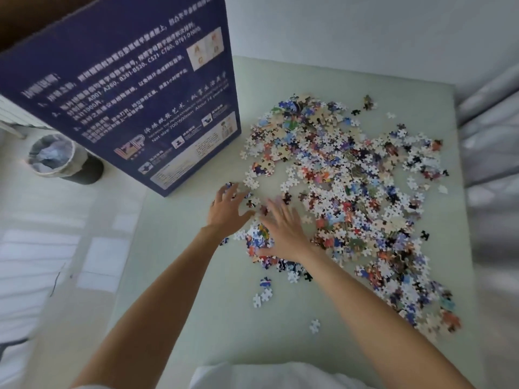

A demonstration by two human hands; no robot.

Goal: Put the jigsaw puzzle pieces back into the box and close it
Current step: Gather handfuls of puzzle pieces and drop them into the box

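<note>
head view: your left hand (224,211) and right hand (283,234) lie flat, grasping nothing; sweeping fast could flick puzzle pieces (351,192) off the table (196,304)

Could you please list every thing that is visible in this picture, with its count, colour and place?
box: one, dark blue with white print, standing at the table's far left.
puzzle pieces: too many to count, mixed colours and white, spread loose over the table's right half.
table: one, pale green, centre.
waste bin: one, dark with a light liner, on the floor at left.
left hand: fingers spread, open, over pieces near the box.
right hand: fingers spread, open, over a small heap of pieces.
</note>
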